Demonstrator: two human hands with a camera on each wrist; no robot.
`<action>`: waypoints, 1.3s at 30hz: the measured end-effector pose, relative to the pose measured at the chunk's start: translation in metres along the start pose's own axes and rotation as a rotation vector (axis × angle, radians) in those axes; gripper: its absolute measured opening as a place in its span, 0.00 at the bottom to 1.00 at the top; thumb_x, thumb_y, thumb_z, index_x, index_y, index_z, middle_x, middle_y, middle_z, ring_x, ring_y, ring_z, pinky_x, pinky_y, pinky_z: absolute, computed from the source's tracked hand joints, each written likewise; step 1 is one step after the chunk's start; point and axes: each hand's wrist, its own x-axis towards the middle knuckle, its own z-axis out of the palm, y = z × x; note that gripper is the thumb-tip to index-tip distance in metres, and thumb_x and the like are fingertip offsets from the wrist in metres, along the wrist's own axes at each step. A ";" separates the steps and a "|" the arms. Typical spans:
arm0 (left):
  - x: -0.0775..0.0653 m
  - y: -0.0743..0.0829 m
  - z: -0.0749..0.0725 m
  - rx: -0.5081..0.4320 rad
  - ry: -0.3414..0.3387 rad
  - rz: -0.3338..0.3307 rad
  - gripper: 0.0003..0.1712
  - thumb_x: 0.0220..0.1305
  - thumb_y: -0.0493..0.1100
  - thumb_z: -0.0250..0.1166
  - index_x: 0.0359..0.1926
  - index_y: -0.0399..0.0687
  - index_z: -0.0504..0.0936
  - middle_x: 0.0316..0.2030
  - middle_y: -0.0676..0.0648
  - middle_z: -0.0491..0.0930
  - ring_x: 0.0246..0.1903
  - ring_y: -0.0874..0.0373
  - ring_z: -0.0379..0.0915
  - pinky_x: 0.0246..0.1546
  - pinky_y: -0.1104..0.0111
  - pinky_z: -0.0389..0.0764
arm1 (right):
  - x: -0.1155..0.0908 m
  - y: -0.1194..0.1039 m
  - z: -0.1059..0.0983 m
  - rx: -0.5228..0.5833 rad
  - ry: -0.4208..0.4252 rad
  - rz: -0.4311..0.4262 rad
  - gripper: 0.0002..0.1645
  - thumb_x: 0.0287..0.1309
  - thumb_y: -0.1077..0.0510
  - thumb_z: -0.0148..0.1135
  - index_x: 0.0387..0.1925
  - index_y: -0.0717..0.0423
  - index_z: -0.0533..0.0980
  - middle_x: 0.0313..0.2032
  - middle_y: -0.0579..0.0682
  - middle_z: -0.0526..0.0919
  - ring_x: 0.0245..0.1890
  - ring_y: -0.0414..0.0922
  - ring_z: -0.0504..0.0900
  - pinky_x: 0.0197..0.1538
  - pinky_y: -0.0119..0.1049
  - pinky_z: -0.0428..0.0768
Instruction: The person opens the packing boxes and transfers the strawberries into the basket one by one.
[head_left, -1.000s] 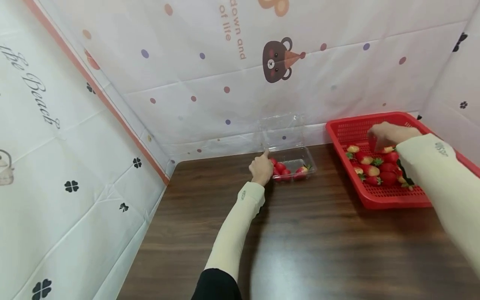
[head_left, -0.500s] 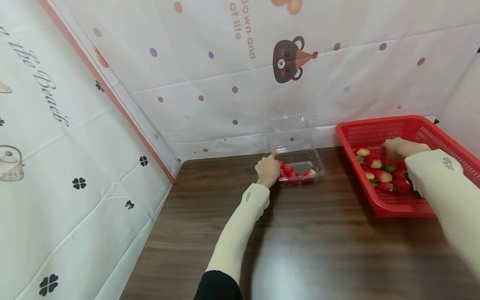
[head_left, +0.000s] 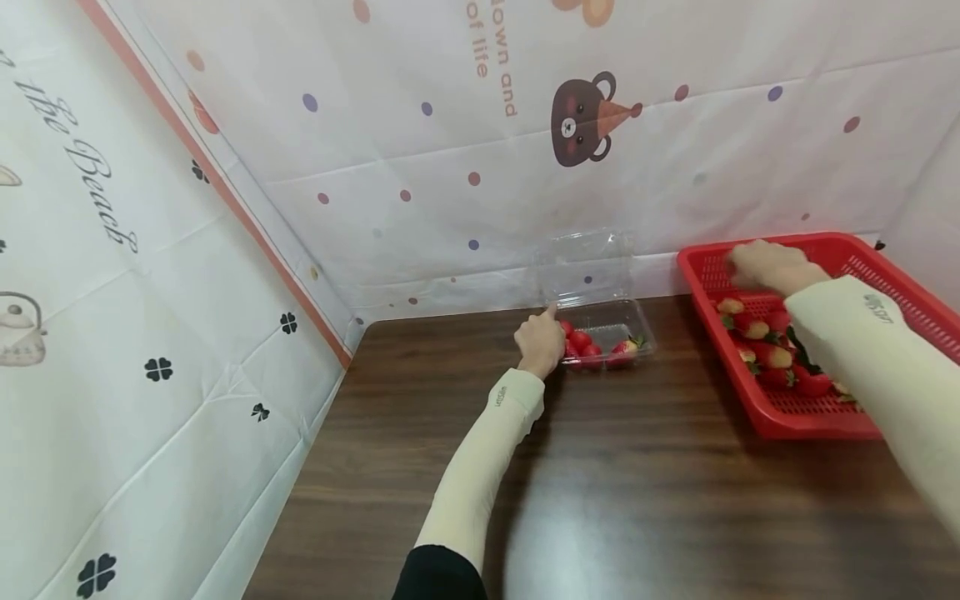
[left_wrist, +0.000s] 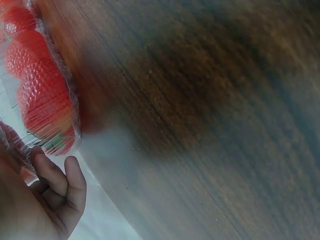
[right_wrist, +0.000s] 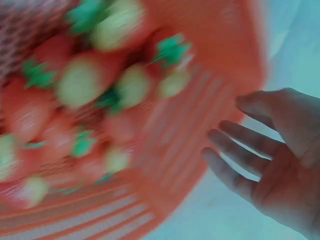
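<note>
A clear plastic clamshell box [head_left: 636, 321] with several strawberries [head_left: 581, 340] in it sits at the table's back edge, its lid [head_left: 585, 265] raised toward the wall. My left hand [head_left: 540, 342] grips the box's left side, index finger at the back corner. In the left wrist view, curled fingers [left_wrist: 74, 180] show beside the box wall, with red strawberries [left_wrist: 45, 95] behind the plastic. Over the far left part of a red basket [head_left: 720, 371] is my right hand [head_left: 768, 265]. The right wrist view shows that hand [right_wrist: 280, 160] holding nothing, fingers spread near the basket rim.
Many strawberries [head_left: 776, 354] lie in the basket, some with pale tips and green leaves. A printed white cloth [head_left: 420, 150] covers the walls behind and at the left. The brown wooden table [head_left: 637, 483] extends toward me.
My right hand has risen from the strawberries and moved left toward the basket's far left corner. The head view has shifted slightly. My left hand stays at the box.
</note>
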 end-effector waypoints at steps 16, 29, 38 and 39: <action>0.002 0.003 0.000 0.008 -0.009 -0.010 0.30 0.72 0.50 0.58 0.72 0.78 0.69 0.43 0.45 0.90 0.36 0.50 0.87 0.31 0.60 0.82 | 0.041 -0.136 0.061 0.015 -0.377 -0.289 0.21 0.59 0.71 0.61 0.55 0.66 0.79 0.42 0.61 0.82 0.38 0.52 0.82 0.34 0.36 0.84; -0.002 0.001 0.003 -0.002 0.005 -0.016 0.29 0.72 0.49 0.58 0.72 0.78 0.70 0.41 0.45 0.90 0.34 0.50 0.87 0.29 0.61 0.81 | 0.056 -0.140 0.094 -0.040 -0.205 -0.294 0.16 0.50 0.70 0.69 0.43 0.60 0.85 0.37 0.57 0.86 0.34 0.48 0.79 0.37 0.37 0.81; -0.001 0.000 0.003 0.004 0.031 0.001 0.28 0.72 0.50 0.58 0.70 0.78 0.71 0.39 0.45 0.90 0.33 0.50 0.87 0.28 0.61 0.81 | 0.067 -0.139 0.104 -0.029 -0.076 -0.249 0.11 0.51 0.59 0.77 0.36 0.62 0.85 0.35 0.58 0.85 0.40 0.55 0.79 0.49 0.51 0.79; -0.002 0.000 0.003 0.004 0.032 0.001 0.28 0.72 0.50 0.58 0.70 0.78 0.71 0.40 0.45 0.90 0.34 0.50 0.87 0.28 0.61 0.81 | 0.066 -0.141 0.104 -0.028 -0.082 -0.233 0.12 0.51 0.59 0.77 0.37 0.62 0.85 0.35 0.58 0.86 0.40 0.54 0.79 0.49 0.51 0.80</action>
